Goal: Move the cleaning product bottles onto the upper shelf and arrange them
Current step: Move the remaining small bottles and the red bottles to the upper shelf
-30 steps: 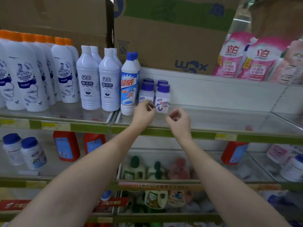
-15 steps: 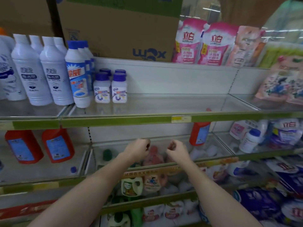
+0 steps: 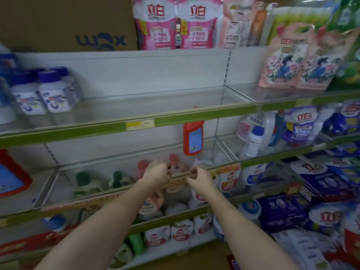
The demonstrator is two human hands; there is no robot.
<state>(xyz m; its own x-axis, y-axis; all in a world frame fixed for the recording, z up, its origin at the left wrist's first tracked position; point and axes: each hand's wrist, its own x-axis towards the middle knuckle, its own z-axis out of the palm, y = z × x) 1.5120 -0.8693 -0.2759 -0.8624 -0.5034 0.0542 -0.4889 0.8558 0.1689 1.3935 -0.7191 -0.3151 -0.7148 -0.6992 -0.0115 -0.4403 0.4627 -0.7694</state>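
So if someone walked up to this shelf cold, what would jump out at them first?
Probably the two hands, left hand and right hand, fingers curled, holding nothing, at the front rail of the middle shelf. Next, the red bottle standing alone on it, and the pink pouches at the top.

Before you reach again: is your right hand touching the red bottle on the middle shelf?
Apart. The head view shows the right hand at the shelf's front rail, with bare shelf between it and the red bottle above.

Pink refill pouches [image 3: 176,24] at 12 o'clock: "立白". Cardboard box [image 3: 68,22] at 11 o'clock: blue lettering, inverted. Blue-white bag [image 3: 301,121] at 3 o'clock: "立白".
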